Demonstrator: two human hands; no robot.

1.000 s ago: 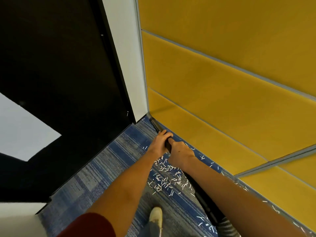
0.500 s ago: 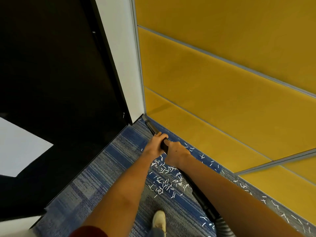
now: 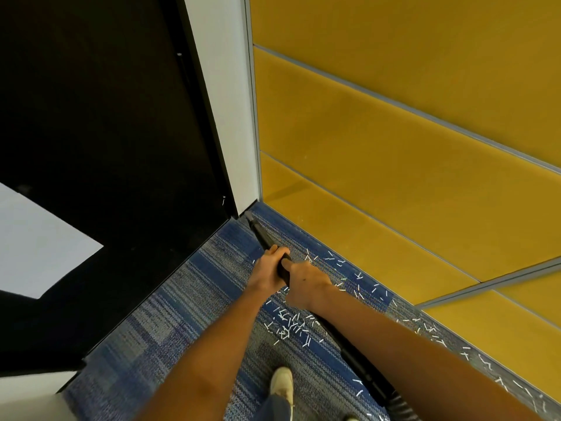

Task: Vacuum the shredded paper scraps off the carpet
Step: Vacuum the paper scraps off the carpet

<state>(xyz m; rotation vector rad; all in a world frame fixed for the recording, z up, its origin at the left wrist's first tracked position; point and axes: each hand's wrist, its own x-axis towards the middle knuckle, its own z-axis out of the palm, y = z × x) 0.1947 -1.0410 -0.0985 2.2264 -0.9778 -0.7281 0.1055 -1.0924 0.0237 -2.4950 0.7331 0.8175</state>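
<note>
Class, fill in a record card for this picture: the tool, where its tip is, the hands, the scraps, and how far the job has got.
tool: black vacuum wand
tip: in the carpet corner, at the foot of the white post beside the yellow wall panels
hands: left hand and right hand both grip the wand, left nearer the tip
scraps: white paper scraps lie under the arms and along the yellow wall
job: unfinished

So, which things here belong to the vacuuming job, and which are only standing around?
For the job:
- vacuum tube, gripped by left hand and right hand
- paper scraps
- carpet

Only around:
- yellow wall
- black panel
- white shoe
</note>
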